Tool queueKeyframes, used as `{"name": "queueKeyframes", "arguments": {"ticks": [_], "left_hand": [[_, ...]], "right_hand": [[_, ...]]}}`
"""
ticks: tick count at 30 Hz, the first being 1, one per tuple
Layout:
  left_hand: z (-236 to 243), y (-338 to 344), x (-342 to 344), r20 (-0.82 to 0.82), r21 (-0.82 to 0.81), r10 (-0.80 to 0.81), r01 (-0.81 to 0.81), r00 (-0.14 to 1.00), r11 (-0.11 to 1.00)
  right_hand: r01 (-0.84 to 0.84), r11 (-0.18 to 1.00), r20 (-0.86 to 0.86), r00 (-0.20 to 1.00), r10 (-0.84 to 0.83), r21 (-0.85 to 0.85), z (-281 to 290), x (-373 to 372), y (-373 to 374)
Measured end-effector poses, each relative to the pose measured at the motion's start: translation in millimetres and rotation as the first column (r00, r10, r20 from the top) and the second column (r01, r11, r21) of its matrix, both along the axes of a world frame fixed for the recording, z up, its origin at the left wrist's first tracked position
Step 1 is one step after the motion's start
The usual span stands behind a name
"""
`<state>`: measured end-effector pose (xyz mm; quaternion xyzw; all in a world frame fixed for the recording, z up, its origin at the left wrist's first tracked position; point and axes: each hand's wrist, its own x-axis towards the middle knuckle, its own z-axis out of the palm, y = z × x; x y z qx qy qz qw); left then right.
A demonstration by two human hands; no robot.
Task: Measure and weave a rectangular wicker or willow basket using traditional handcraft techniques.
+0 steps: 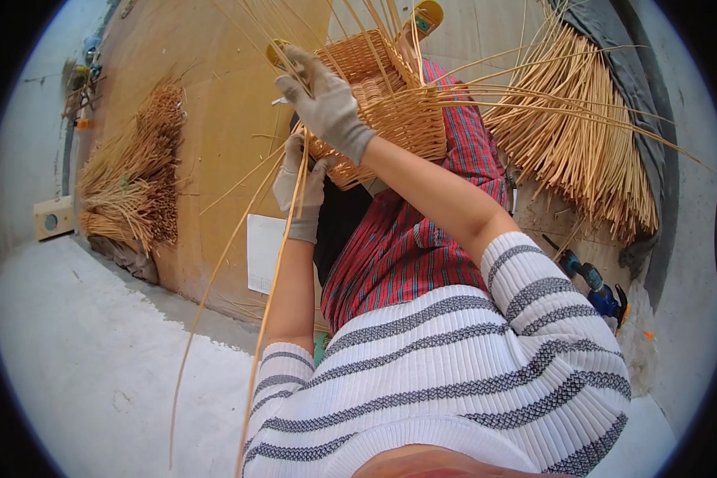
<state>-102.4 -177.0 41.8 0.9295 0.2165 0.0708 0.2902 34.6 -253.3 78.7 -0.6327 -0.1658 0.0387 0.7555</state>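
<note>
A partly woven wicker basket (410,119) rests tilted over my lap, with long loose stakes sticking out from its rim. My right hand (327,103), in a pale work glove, reaches across the basket's left side. Its thumb and fingers close around thin wicker strands at the upper left corner. Lower down, my left hand (301,187), gloved as well, is closed on wicker strands (272,295) beside the basket's lower left corner. These strands trail down past my left forearm. Part of the left fingers is hidden behind the strands and the right hand.
A large bundle of wicker rods (585,127) lies on dark cloth at the right. Another bundle (139,175) lies on the board floor at the left. Blue hand tools (597,287) sit by my right elbow, a white sheet (266,253) near my left forearm, a small box (54,218) far left.
</note>
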Motion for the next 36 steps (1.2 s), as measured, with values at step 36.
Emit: {"name": "queueKeyframes", "arguments": {"ticks": [36], "left_hand": [[32,-131,61,0.113,0.146,-0.313,0.295,0.943,0.944]], "right_hand": [[0.408,0.648,0.592,0.802,0.082,-0.643,36,29,-210]]}}
